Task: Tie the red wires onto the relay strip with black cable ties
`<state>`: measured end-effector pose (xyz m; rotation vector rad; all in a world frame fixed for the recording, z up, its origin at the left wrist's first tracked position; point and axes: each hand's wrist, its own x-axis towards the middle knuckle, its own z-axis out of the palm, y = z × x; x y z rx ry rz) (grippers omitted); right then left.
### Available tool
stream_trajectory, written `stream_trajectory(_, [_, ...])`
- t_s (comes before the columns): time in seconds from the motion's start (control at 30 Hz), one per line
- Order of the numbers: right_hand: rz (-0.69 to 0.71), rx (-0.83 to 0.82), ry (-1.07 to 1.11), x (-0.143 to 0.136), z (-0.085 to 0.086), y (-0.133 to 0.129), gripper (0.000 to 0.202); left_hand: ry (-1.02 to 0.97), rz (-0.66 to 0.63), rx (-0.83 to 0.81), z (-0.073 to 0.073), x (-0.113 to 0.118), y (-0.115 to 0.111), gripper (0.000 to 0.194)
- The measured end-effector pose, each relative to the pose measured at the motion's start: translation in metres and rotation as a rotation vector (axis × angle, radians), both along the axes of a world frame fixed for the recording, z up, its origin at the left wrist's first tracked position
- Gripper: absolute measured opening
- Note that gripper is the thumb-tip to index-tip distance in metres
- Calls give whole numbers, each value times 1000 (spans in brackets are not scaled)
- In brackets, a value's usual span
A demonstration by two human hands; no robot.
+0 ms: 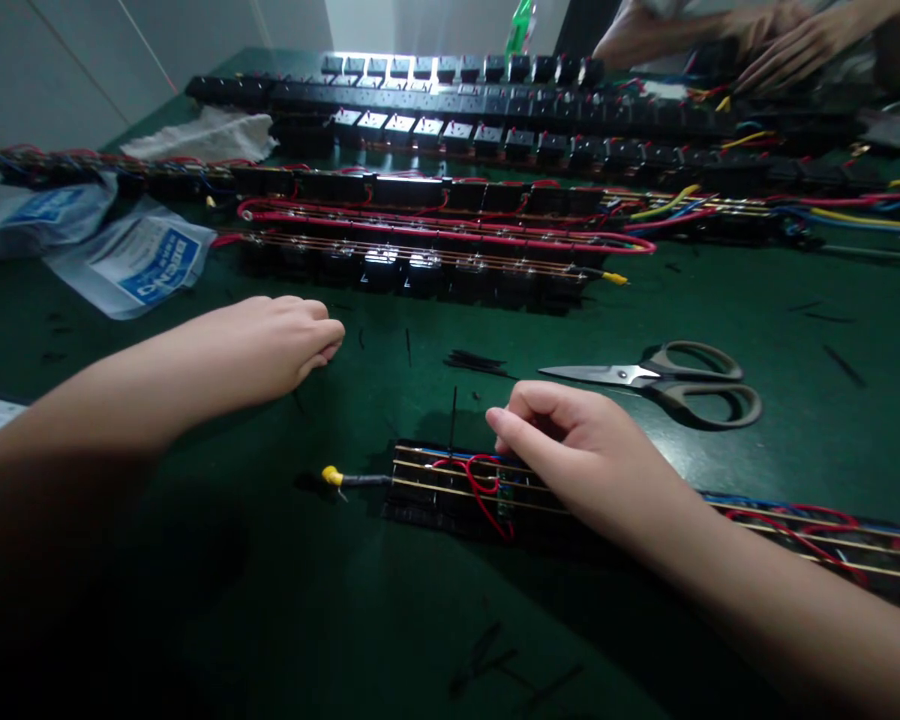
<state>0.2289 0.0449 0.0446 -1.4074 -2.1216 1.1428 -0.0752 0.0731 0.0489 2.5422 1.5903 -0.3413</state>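
My left hand is held above the green tabletop, its fingers curled together. Whatever may be inside them is hidden. My right hand hovers over or rests on a long black strip assembly with brass-coloured rails and red and blue wires. Its thumb and fingers are curled in, and I cannot make out anything between them. A thin black cable-tie tail stands upright from the strip just left of this hand. The strip's left end carries a short lead with a yellow cap.
Scissors lie behind my right hand, beside loose black tie pieces. More wired strips run across the back. Plastic bags sit at left. A green bottle and another person's hands are at the far side.
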Motion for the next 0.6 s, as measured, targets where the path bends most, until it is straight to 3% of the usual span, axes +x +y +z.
stream_trajectory(0.1, [-50,-41,-13,0,1,1,30,24,-25,18,3,8,1,20])
stream_trajectory(0.3, [-93,-78,-20,0,-1,2,23,-134,52,127,13,29,-4,11])
stream_trajectory(0.6, [-67,-36,19,1,-5,1,27,-532,166,67,17,51,-18,8])
